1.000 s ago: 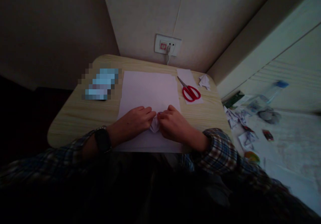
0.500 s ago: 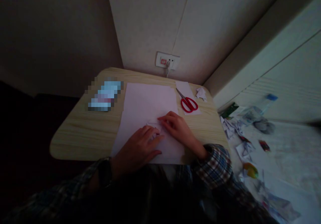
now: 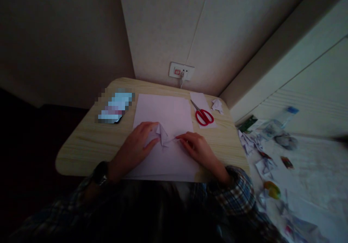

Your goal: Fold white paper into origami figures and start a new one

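A small folded piece of white paper [image 3: 163, 136] is held just over larger white sheets [image 3: 163, 108] on the wooden table. My left hand [image 3: 138, 141] has its thumb and fingers closed on the folded paper's left side. At the paper's thin right end, the fingertips of my right hand [image 3: 195, 145] are pinched together. Red-handled scissors [image 3: 203, 117] lie beyond my right hand, on a narrow paper strip [image 3: 199, 98]. Another folded paper piece [image 3: 217, 105] rests near the far right corner.
A phone [image 3: 116, 107], blurred out, lies on the table's left [image 3: 78, 152]. A socket with a plug [image 3: 181, 71] is on the wall behind. Right of the table, a lower white surface holds paper scraps [image 3: 247, 141], a plastic bottle [image 3: 282, 119] and a yellow-green item [image 3: 272, 190].
My left hand has moved left and away from my right, now gripping the folded paper's left side. The folded paper shows more fully between the hands. The view has tilted slightly.
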